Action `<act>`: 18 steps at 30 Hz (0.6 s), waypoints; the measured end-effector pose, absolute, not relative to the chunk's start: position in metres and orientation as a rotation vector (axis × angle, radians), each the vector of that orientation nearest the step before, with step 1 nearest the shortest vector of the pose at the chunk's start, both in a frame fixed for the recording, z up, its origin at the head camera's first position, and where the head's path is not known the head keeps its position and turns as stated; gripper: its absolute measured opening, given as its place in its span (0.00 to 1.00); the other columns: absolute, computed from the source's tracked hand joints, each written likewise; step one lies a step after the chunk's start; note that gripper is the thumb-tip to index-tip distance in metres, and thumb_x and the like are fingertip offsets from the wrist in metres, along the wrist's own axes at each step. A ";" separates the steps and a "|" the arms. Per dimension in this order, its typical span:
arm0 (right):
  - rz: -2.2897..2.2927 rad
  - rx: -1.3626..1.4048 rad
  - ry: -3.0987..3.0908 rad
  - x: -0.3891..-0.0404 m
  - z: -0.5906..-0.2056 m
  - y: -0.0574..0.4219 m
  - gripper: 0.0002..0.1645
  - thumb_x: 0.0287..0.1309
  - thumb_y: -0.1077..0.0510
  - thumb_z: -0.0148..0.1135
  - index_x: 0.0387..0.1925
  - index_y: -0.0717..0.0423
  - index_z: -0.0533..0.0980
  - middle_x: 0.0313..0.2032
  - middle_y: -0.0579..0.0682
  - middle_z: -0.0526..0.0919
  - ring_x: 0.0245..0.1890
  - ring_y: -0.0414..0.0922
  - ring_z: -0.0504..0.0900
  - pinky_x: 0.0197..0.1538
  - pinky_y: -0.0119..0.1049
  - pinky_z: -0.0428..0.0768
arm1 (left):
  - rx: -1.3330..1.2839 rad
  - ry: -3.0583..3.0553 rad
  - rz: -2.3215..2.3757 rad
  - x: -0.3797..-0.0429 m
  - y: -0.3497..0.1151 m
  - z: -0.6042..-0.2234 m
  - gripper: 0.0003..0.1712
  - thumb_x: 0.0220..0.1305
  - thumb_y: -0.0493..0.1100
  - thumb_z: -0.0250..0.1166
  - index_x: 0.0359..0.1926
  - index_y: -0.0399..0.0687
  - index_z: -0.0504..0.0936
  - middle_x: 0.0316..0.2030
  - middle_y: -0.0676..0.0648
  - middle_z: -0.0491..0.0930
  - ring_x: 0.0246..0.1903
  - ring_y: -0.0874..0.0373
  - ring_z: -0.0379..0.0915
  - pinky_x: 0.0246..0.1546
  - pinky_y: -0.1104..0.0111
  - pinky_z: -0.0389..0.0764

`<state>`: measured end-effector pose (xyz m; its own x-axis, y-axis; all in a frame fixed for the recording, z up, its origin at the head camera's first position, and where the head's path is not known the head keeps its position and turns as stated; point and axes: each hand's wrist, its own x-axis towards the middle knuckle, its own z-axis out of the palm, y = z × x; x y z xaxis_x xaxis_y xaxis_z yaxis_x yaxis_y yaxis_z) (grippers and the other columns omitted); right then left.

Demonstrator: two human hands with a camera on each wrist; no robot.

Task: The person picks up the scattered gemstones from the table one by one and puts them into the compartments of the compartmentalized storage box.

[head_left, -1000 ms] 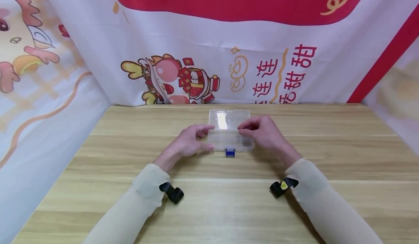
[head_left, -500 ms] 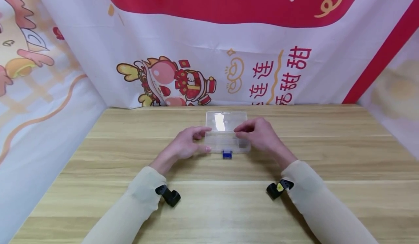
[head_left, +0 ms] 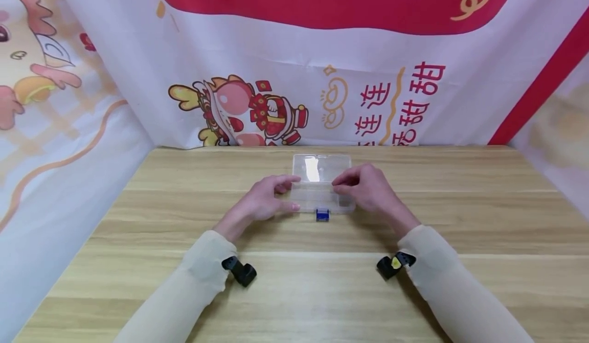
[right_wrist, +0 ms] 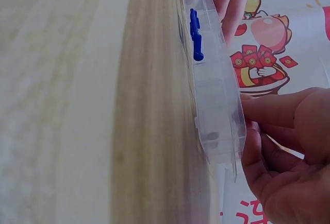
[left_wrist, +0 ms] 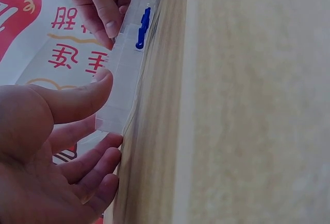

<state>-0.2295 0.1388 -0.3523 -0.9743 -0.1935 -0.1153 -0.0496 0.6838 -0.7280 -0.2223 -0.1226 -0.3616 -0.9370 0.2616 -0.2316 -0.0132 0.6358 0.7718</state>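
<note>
Clear plastic box (head_left: 313,197) sits on the wooden table (head_left: 299,292), near the middle of its far edge. Head view: lid (head_left: 329,166) swung open on the far side, bright glare on it; blue latch (head_left: 322,215) juts from the near wall, towards the table's near edge.

Left hand (head_left: 264,197) is at the box's left end, thumb and fingers spread apart. Left wrist view adds what the head view hides: lower fingers loosely bent, just beside the box end, low by the tabletop.

Right hand (head_left: 368,187) is over the right part of the box, thumb and forefinger tips brought close together. I cannot tell from any view whether something small is pinched there. Right wrist view shows these fingers at the box's far side.

Contents: right wrist view shows, through the clear wall, inner compartments and a small dark item (right_wrist: 210,144) towards the right end, too blurred to name. The head view gives only a darker patch in that right-hand compartment.
</note>
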 end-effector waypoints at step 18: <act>-1.138 -0.235 2.731 -0.230 -0.353 0.138 0.10 0.68 0.58 0.71 0.49 0.51 0.89 0.46 0.52 0.90 0.46 0.48 0.83 0.48 0.37 0.83 | 0.190 2.530 1.211 -0.222 -0.123 -0.361 0.40 0.64 0.44 0.78 0.74 0.65 0.75 0.68 0.48 0.75 0.68 0.47 0.70 0.76 0.46 0.68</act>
<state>-0.2301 0.1376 -0.3531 -0.9724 -0.2111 -0.0989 -0.0785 0.6959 -0.7139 -0.2216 -0.1235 -0.3608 -0.9372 0.2581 -0.2347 -0.0210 0.6298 0.7764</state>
